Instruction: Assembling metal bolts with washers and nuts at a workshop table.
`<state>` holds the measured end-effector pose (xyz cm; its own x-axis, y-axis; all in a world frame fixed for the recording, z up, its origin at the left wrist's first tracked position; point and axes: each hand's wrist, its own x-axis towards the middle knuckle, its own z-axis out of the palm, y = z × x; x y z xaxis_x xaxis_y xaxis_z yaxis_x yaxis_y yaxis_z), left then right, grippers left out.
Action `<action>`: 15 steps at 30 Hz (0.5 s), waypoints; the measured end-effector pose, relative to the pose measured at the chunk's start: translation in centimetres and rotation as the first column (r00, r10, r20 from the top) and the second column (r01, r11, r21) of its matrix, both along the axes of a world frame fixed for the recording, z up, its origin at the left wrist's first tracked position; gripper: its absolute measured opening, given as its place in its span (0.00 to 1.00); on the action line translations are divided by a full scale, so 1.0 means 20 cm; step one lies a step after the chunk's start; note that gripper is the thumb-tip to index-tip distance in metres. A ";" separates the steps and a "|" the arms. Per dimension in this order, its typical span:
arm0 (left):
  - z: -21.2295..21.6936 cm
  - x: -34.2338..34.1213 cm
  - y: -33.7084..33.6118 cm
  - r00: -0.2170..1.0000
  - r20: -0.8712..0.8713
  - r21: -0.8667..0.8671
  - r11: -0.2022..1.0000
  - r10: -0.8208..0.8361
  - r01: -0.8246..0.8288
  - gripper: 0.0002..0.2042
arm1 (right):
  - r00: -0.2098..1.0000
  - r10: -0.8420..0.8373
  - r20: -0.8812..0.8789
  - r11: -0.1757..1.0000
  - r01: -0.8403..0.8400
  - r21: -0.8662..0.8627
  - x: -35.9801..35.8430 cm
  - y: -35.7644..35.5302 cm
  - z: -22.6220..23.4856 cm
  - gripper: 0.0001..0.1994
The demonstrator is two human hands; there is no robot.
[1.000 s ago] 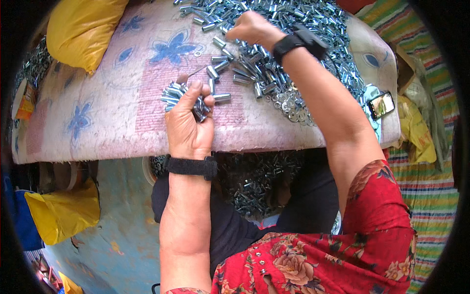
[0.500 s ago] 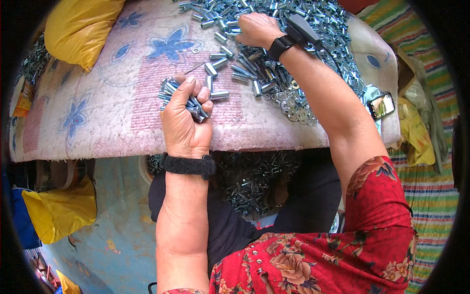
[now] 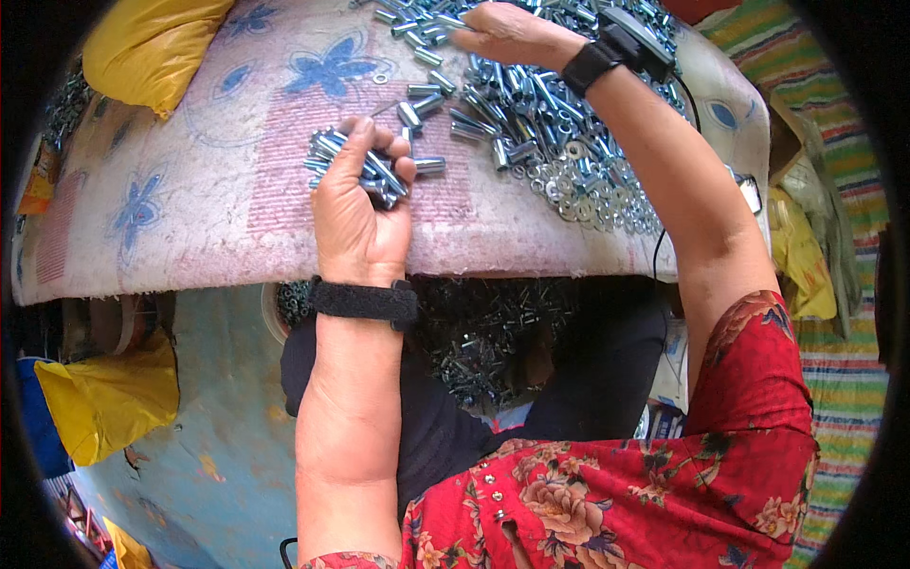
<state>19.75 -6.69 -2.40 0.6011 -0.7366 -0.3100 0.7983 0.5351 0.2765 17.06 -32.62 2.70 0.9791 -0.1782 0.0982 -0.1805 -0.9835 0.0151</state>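
Markings: the orange-and-white package [image 3: 38, 180] at the left margin is too small and too oblique for any print on it to be read.

Parts: the metal sleeves [image 3: 334, 152] in the left hand [image 3: 353, 211] are short, smooth, silvery cylinders with a bluish sheen, of plain tubular form. They lie bunched at differing angles, several with ends outward. The left hand, palm up, grasps this bunch, thumb across the top and fingers curled about it, above the near part of the patterned cloth [image 3: 190, 204]. A single sleeve [image 3: 429, 165] lies on the cloth just beside its fingertips.

The main pile of sleeves [image 3: 531, 90] occupies the far right part of the cloth, its pieces heaped in mixed directions with bright highlights. Flat ring washers [image 3: 592, 204] form a cluster along its near edge. One loose washer [image 3: 380, 79] lies apart, near the printed blue flower.

The right hand [image 3: 512, 36] is over the far part of the pile, fingers pointing left. Whether it grasps a piece cannot be told. A black strapped device [image 3: 626, 49] is on its wrist; a black band [image 3: 365, 302] encircles the left wrist.
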 end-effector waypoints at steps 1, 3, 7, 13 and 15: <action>0.01 0.00 0.00 1.000 -0.006 0.005 1.000 -0.003 0.003 0.08 | 0.998 0.034 0.044 0.990 -0.039 0.137 0.00 0.13 0.02 0.19; 0.04 -0.02 -0.01 0.999 -0.036 0.017 0.999 0.041 -0.041 0.08 | 0.842 0.538 -0.029 0.795 -0.519 -0.313 -0.01 0.31 0.06 0.12; 0.01 -0.01 -0.02 0.997 -0.060 -0.049 0.997 0.050 -0.053 0.09 | 0.635 0.710 0.306 0.696 -0.700 -0.162 -0.05 0.52 0.22 0.16; 0.01 -0.01 0.02 1.000 -0.006 -0.052 0.998 -0.025 0.025 0.09 | 0.994 0.054 -0.092 0.998 -0.052 0.028 -0.22 0.37 0.13 0.14; 0.01 -0.01 0.03 1.000 0.019 -0.065 0.998 -0.011 0.012 0.10 | 0.957 -0.200 -0.209 0.966 0.157 -0.204 -0.25 0.47 0.09 0.15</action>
<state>19.64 -6.07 -2.21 0.5975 -0.7618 -0.2501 0.7996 0.5431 0.2561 12.13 -23.18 4.47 0.9331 -0.3517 -0.0747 -0.3234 -0.9118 0.2531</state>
